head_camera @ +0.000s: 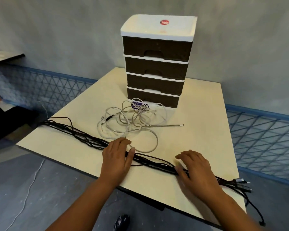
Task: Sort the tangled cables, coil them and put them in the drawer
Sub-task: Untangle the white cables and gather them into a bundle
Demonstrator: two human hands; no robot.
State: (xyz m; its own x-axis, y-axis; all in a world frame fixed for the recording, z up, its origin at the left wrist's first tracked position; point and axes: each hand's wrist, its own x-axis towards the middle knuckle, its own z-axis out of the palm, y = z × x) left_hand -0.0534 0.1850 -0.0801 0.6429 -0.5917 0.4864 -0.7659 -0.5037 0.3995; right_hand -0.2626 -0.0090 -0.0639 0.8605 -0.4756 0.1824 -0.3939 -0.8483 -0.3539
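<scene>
Altogether, two hands work on one pale desk. One drawer unit stands at the far side of it, with a white top and four dark drawers, all pushed in. Two groups of cables lie in front of it. The white cables form a single loose tangle just before the bottom drawer, with a small purple-and-white item caught in its far edge; how many white cables there are cannot be told. The black cables are laid out as one long bundle of several strands, running from the left edge of the desk across its near side to the right corner, where their plug ends fan out and one strand hangs over the edge.

The left hand lies palm down on the black bundle near its middle, its grip flat and spread, thumb resting across the strands. The right hand lies palm down further right on the same bundle, fingers loosely apart and slightly curled, pressing rather than clamping.
</scene>
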